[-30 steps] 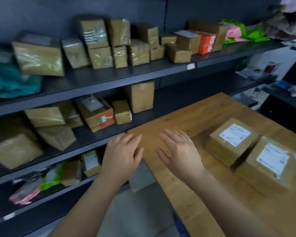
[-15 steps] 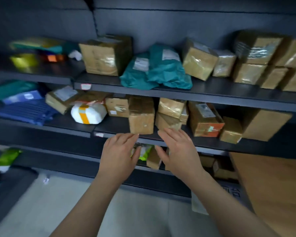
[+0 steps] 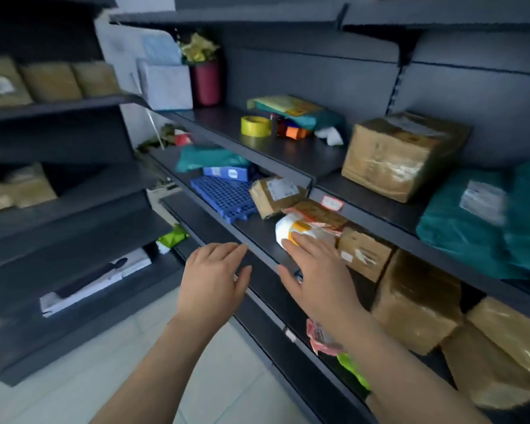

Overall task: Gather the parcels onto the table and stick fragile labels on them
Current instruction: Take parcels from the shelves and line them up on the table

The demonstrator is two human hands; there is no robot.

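- Head view, left hand: open flat, fingers straight and slightly spread, holding nothing, touching nothing, just in front of the middle shelf edge.
- Right hand: open, fingers extended, nothing gripped; fingertips over the near side of the white parcel; contact likely, not certain.
- White parcel: rounded, orange band, lying on the middle shelf, just right of a small brown parcel.
- Small brown parcel: white shipping label on top, print blurred, unreadable.
- Upper shelf: large brown parcel, taped; teal bag with white label, text illegible.
- Shelf tag: white, red border, writing too small to read.
- Yellow tape roll on upper shelf, no legible brand.
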